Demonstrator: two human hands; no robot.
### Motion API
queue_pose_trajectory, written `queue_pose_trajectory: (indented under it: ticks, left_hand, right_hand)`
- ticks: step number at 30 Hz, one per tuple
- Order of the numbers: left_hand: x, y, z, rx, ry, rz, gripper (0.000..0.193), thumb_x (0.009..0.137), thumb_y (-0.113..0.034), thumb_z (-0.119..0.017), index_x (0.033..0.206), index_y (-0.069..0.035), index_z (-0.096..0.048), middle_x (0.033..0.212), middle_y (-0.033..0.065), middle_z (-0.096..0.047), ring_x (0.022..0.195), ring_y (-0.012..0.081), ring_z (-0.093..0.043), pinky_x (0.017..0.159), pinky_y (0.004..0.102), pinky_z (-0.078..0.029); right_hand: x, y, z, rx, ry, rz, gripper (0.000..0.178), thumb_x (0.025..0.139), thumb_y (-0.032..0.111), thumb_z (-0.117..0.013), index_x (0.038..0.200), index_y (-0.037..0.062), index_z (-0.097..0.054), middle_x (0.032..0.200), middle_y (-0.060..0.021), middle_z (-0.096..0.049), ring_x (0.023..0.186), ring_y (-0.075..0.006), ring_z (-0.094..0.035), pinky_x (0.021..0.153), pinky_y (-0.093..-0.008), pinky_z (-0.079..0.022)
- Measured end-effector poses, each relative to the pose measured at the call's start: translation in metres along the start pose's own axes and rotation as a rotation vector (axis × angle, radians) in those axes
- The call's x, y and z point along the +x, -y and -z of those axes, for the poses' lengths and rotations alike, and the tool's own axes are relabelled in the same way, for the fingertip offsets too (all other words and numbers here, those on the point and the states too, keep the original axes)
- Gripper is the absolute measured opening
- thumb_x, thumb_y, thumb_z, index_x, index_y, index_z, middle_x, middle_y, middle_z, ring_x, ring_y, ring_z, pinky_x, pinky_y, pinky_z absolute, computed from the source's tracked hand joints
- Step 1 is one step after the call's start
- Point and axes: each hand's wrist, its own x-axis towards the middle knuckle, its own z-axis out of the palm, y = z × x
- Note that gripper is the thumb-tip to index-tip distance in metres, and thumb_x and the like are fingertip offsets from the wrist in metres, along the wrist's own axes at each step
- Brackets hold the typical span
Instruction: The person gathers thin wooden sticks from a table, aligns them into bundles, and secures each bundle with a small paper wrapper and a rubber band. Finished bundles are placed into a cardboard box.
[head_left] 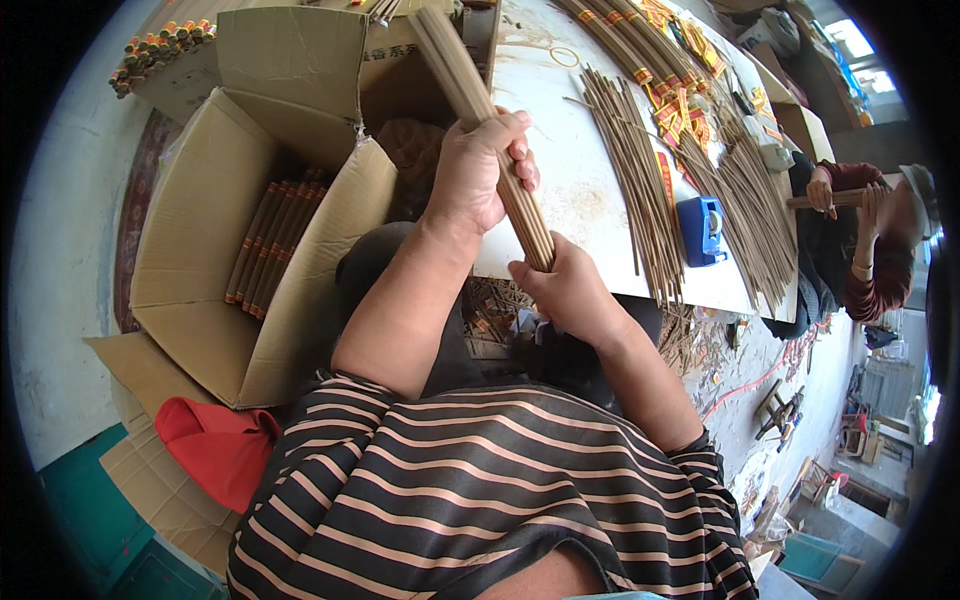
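Fingers [527, 172] of the left hand [470, 175] are curled closed round the middle of a bundle [462, 85] of thin brown sticks, and from my remote seat I see the right hand [572, 290] closed on its lower end, thumb along the top, its other fingers mostly hidden from me. The bundle slants up and leftward out of the left grip

Just right of the left fingers I have the white table [570, 160], its surface dusty and stained, with a yellow loop [564, 57] above them. Further right lie loose sticks [632, 175], then a blue tape dispenser [703, 235] and a second spread of sticks [755, 205]. Up and right of the fingers I make out banded bundles [610, 30] and red-yellow labels [685, 118]

Left of the fingers stands an open carton [185, 240], dark bundles [270, 245] inside it; a red cloth [215, 450] sits below that

Well right of both hands, past the table, a co-worker [885, 250] holds more sticks [845, 198] near a bright window [850, 40]. Below right of the fingers I see the pale floor [740, 450], littered, with a red cord [745, 395] across it
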Motion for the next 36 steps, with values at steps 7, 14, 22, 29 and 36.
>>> queue_pose_trajectory:
  ticks: [7,14,22,29,36]
  left_hand:
    - [0.001,-0.003,0.005,-0.08,0.103,0.037,0.011,0.08,-0.007,-0.059,0.078,-0.012,-0.05,0.056,-0.0018,-0.045,0.044,0.0101,-0.045,0.04,0.026,-0.038]
    - [-0.001,-0.001,0.001,-0.026,0.005,0.009,0.015,0.078,-0.007,-0.06,0.074,-0.011,-0.046,0.057,0.0001,-0.047,0.043,0.0116,-0.046,0.041,0.0272,-0.04]
    - [0.003,0.01,0.004,0.044,-0.146,-0.083,0.016,0.078,-0.003,-0.06,0.077,-0.009,-0.045,0.056,0.0023,-0.047,0.042,0.0126,-0.045,0.042,0.028,-0.041]
    - [-0.004,0.005,-0.003,-0.08,-0.048,0.022,0.016,0.078,0.0,-0.058,0.077,-0.011,-0.046,0.057,0.0012,-0.044,0.043,0.0102,-0.042,0.042,0.0269,-0.037]
    - [-0.001,0.0,0.002,-0.151,0.107,0.042,0.015,0.079,-0.003,-0.059,0.077,-0.012,-0.047,0.057,-0.0004,-0.044,0.044,0.0108,-0.044,0.043,0.0264,-0.038]
  right_hand:
    - [-0.008,-0.004,0.0,0.58,0.298,-0.086,0.017,0.083,0.013,-0.061,0.081,0.0041,-0.047,0.056,0.0002,-0.049,0.04,-0.0088,-0.046,0.036,-0.0219,-0.038]
    - [-0.007,0.003,-0.003,0.127,0.07,-0.076,0.02,0.083,0.015,-0.06,0.081,-0.0003,-0.047,0.057,-0.0069,-0.052,0.044,-0.0143,-0.05,0.042,-0.0279,-0.041]
    - [0.002,-0.002,-0.009,-0.251,-0.169,0.015,0.024,0.081,0.016,-0.058,0.085,-0.0051,-0.049,0.068,-0.0259,-0.058,0.067,-0.0364,-0.062,0.062,-0.0395,-0.048]
    - [0.002,-0.003,-0.001,-0.011,-0.026,0.048,0.02,0.081,0.013,-0.062,0.08,0.0004,-0.047,0.06,-0.0108,-0.056,0.051,-0.0197,-0.058,0.046,-0.0299,-0.044]
    - [-0.004,0.015,0.003,0.174,0.09,-0.023,0.022,0.08,0.013,-0.063,0.079,-0.0006,-0.046,0.056,-0.008,-0.054,0.045,-0.0179,-0.054,0.042,-0.0296,-0.043]
